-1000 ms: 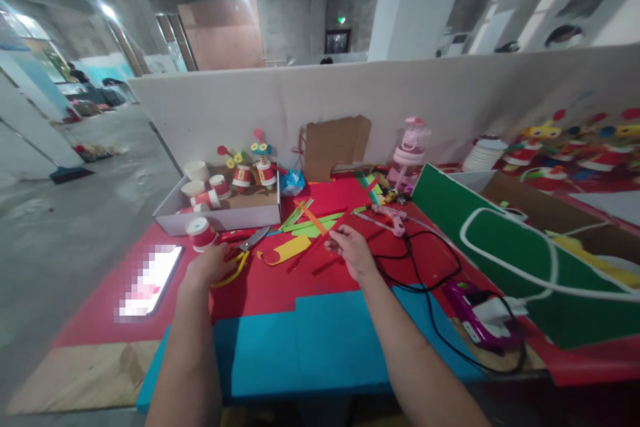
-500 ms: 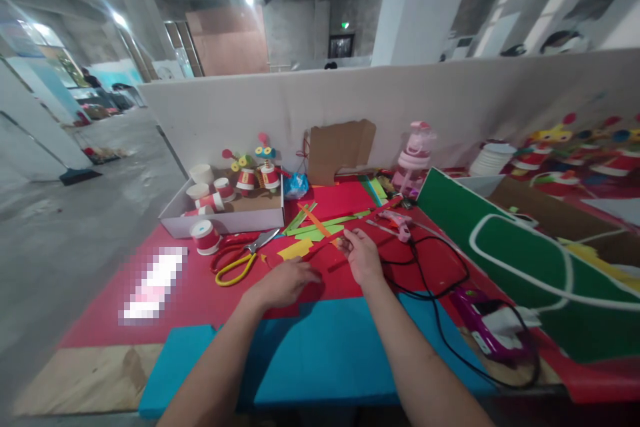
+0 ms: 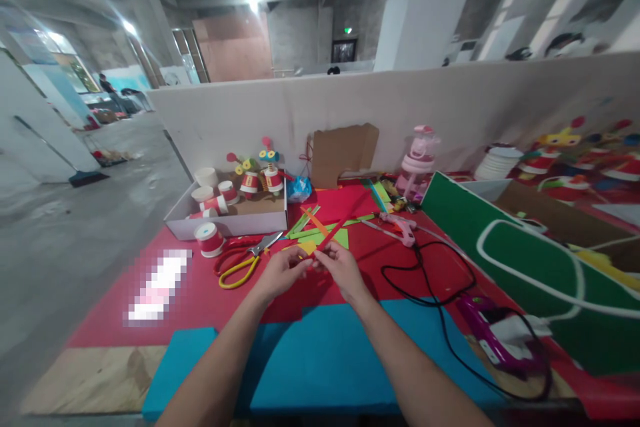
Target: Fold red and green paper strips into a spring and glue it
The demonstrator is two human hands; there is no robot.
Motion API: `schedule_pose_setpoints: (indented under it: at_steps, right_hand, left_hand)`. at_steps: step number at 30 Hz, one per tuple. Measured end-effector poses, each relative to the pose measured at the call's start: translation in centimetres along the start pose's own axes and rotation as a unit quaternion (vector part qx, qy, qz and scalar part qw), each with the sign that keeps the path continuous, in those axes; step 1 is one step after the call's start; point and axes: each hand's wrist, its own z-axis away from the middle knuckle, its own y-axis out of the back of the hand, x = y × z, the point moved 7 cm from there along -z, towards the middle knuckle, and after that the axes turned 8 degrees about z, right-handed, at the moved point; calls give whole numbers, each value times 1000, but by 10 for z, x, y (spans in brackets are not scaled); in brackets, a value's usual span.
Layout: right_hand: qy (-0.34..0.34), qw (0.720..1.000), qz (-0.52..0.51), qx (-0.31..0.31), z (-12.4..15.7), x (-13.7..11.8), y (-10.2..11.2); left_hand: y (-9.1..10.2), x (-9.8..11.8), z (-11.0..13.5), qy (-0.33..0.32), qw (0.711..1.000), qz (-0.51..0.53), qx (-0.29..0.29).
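Observation:
My left hand (image 3: 286, 271) and my right hand (image 3: 340, 269) meet above the red table covering. Between their fingertips is the lower end of a red paper strip (image 3: 336, 229), which slants up to the right. The fingers of both hands are closed in a pinch on it. Just beyond lie yellow paper (image 3: 307, 248), green paper strips (image 3: 301, 223) and an orange strip (image 3: 313, 219). Yellow-and-red-handled scissors (image 3: 240, 273) rest to the left of my left hand. A pink glue gun (image 3: 403, 227) lies to the right of my right hand, on its side.
A white box (image 3: 240, 221) holds paper cups and two cup figures. One paper cup (image 3: 209, 240) stands before it. A black cable (image 3: 425, 280) loops toward a purple power strip (image 3: 500, 340). A green-sided box (image 3: 505, 267) lies right; blue foam (image 3: 320, 367) lines the front.
My two hands have come together on the red strip, which now slants more steeply. My right hand moved left and down. The view shifted slightly.

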Motion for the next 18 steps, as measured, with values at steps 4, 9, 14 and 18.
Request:
schedule_pose_setpoints:
  at_steps: [4, 9, 14, 18]
  right_hand:
    - [14, 1000, 7, -3, 0, -1, -1]
    - [12, 1000, 13, -23, 0, -2, -3]
    - [17, 996, 60, -59, 2, 1, -10]
    - [27, 995, 86, -32, -1, 7, -6]
  left_hand:
    - [1, -14, -2, 42, 997, 64, 20]
    - [6, -11, -5, 20, 997, 73, 35]
    - [5, -5, -4, -4, 998, 53, 44]
    - [2, -4, -4, -22, 998, 12, 51]
